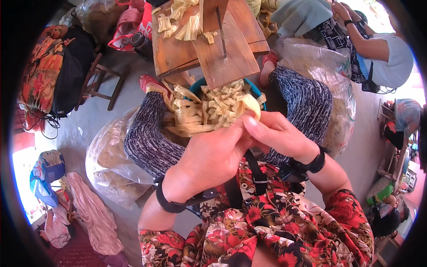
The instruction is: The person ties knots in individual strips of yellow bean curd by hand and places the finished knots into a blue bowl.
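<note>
Shows loose pale strips (191, 28) on wooden table (171, 55), upper middle; possibly still to do. Next, near centre: shows left hand (211, 152) curled in, can't tell on what. Just above, shows pieces (221, 104) heaped in teal basin (255, 90); seems well along. Right of centre: shows 1 curled strip (252, 105) pinched in right hand (280, 132), apparently unfinished. Can't tell remaining count.

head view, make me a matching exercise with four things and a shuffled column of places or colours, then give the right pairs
Things
1. held strip
2. tub
3. bottle
4. trousers

Places or colours
A. black, near the red bag
B. black and white, flecked
C. at the fingertips of the left hand and right hand
D. blue, heaped with pale strips

Pairs: 1-C, 2-D, 3-A, 4-B
</note>
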Demonstrator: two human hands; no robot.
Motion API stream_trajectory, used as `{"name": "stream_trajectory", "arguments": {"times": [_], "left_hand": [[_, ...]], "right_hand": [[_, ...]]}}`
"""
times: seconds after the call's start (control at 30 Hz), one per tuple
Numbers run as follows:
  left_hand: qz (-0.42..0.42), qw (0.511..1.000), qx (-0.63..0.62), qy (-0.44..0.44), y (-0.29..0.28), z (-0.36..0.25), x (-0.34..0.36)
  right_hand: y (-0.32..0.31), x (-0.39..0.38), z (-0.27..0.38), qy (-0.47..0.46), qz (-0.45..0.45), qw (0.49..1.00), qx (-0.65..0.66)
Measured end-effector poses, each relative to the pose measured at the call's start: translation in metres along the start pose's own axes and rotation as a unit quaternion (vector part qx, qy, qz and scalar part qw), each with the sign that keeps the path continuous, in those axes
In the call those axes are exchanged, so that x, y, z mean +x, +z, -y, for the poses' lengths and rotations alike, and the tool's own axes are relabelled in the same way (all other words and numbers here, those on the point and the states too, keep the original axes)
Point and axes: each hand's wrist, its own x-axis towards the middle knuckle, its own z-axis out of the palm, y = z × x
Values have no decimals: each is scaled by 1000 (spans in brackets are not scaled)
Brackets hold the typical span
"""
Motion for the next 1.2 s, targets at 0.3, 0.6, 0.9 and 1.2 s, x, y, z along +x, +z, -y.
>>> {"name": "stream_trajectory", "arguments": {"times": [0.3,0.6,0.9,1.2], "left_hand": [[-158,839,-513,-87,-8,25,-2],[-127,902,-410,-45,-3,13,-11],[-120,757,-634,-104,11,18,-11],[-21,885,-395,-246,-15,4,-10]], "right_hand": [[3,-8,2,-72,57,996,-14],[10,-5,-22,-230,46,957,-168],[14,-1,-21,-264,0,920,-289],[5,-7,1,-121,-55,969,-207]]}}
